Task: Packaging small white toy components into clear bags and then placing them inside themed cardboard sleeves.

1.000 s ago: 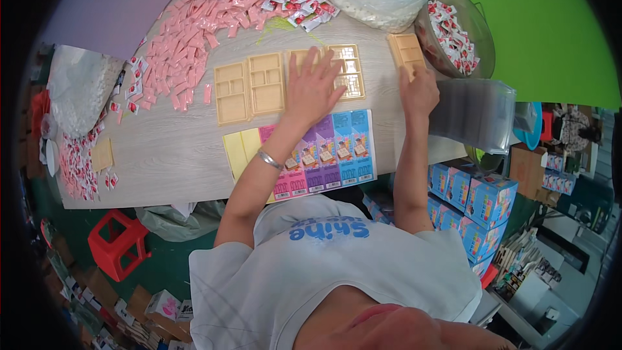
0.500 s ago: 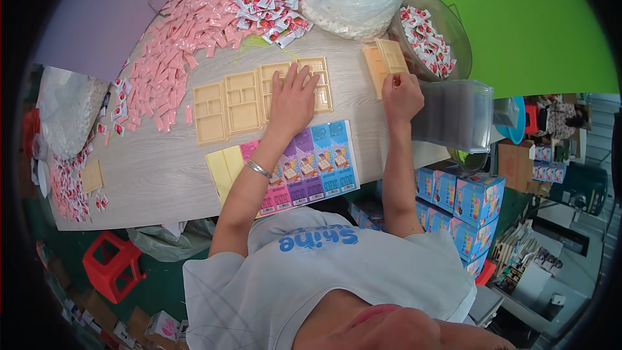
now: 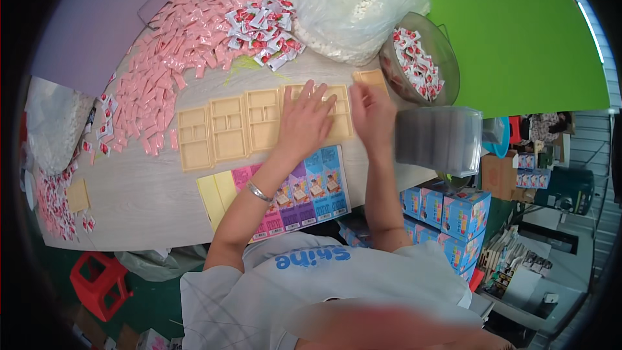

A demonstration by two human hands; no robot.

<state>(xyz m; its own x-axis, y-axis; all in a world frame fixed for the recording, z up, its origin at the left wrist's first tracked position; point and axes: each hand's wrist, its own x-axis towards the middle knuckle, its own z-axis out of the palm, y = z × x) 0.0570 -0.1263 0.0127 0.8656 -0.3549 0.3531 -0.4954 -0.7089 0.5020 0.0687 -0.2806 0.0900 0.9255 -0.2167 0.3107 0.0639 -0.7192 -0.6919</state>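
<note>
Several shallow cream compartment trays stand side by side in a row on the table, the leftmost tray (image 3: 194, 139) nearest the small pink packets. My left hand (image 3: 306, 120) lies over the trays at the right of the row, fingers spread, hiding parts of them. At the row's right end is another tray (image 3: 341, 116). My right hand (image 3: 376, 116) is beside its right edge, fingers curled and blurred, so its grip is unclear. Just beyond that hand, a further cream tray (image 3: 370, 78) rests near the bowl. A printed colour sheet (image 3: 298, 196) lies under my left forearm.
Pink packets (image 3: 149, 78) and strawberry-print sachets (image 3: 265, 32) are heaped at the far left. A large clear bag of white pieces (image 3: 356, 6) sits at the back. To the right stand a bowl (image 3: 449, 84) of sachets and a clear plastic bin (image 3: 437, 139); blue boxes (image 3: 463, 214) are stacked below.
My right hand has moved left with a tray, which now sits at the row's right end. The left hand stays over the trays. The whole view has shifted slightly.
</note>
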